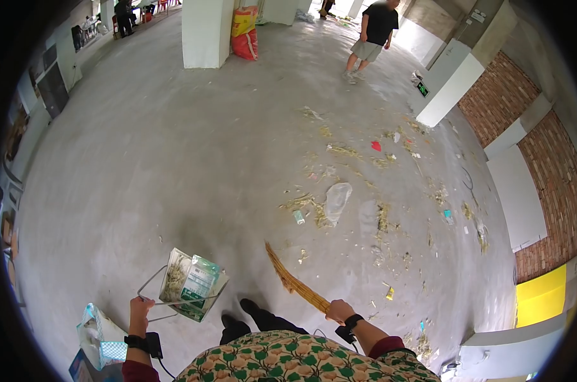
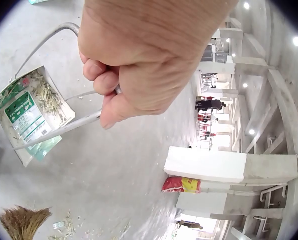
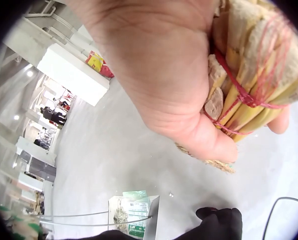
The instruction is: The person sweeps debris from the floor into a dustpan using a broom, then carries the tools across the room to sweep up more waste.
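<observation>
Low at seven o'clock, left hand [image 1: 139,311] fisted around the wire handle [image 2: 64,129] of a dustpan [image 1: 193,283] made from a cut carton, held off the concrete floor [image 1: 174,165]. At five o'clock, right hand [image 1: 339,311] clenched on a straw broom [image 1: 295,281], bristles angled toward eleven. Fingertips hidden behind the bundle; dustpan partly cut off in the right wrist view.

We see a bare concrete floor [image 1: 174,159] strewn toward its right side with straw scraps [image 1: 342,151], a crumpled clear plastic bag [image 1: 337,198] and a small red scrap [image 1: 376,146]. At the far edge a white pillar [image 1: 206,32] stands with red and yellow sacks [image 1: 244,33] just beside it. A person in dark shirt and shorts [image 1: 372,35] stands near the far right. A brick wall [image 1: 543,165] runs along the right edge.
</observation>
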